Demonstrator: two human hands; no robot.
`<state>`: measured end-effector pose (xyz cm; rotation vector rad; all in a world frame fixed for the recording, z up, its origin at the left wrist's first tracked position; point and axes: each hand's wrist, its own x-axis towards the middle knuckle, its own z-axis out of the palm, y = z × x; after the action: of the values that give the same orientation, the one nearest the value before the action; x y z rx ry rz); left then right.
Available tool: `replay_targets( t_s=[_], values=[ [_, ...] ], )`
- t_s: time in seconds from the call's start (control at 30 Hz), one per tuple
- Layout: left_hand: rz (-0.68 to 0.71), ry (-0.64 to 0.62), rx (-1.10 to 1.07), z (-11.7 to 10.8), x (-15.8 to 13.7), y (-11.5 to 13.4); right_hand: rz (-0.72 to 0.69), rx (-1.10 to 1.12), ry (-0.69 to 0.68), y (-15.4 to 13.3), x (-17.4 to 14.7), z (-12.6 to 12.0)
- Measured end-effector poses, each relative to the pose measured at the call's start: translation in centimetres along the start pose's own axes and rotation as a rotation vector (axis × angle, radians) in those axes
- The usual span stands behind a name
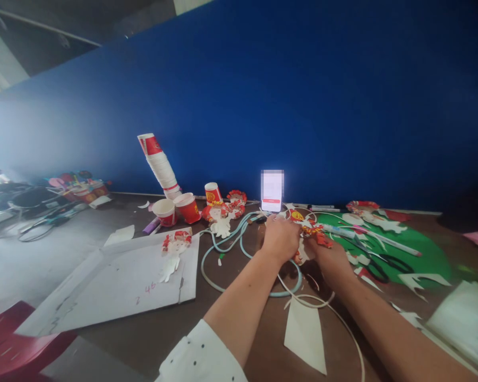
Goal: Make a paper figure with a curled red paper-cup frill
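My left hand point(282, 237) is closed, with its fingertips hidden, at the left side of a red, yellow and white cut paper cup point(322, 237). My right hand point(330, 257) grips the same cup from below on the right, its fingers partly covered by the curled red strips. Just beyond my left hand a phone point(271, 192) stands upright with its screen lit. Pale blue cable point(207, 270) loops over the brown table point(239, 329) under my hands. To the right, black-handled scissors point(376, 265) rest on a green round mat point(430, 260) among paper scraps.
A leaning stack of paper cups point(161, 170) rises near the blue partition point(302, 95). Two upright cups, one red cup point(187, 207) among them, stand before it. A white board point(123, 286) carries a cut paper figure point(175, 249). White paper point(305, 334) lies between my forearms.
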<state>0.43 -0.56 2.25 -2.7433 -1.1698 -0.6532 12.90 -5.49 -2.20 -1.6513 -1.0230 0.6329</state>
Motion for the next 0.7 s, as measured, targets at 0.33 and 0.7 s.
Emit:
replay_targets(
  t_s=[0.33,0.7],
  values=[
    [-0.113,0.049,-0.069,0.1,0.0,-0.1,0.01,-0.013,0.01,-1.6,-1.2,0.1],
    [-0.116,0.121,-0.034,0.5,-0.3,0.2,-0.036,0.002,-0.023,-1.5,-1.1,0.0]
  ],
)
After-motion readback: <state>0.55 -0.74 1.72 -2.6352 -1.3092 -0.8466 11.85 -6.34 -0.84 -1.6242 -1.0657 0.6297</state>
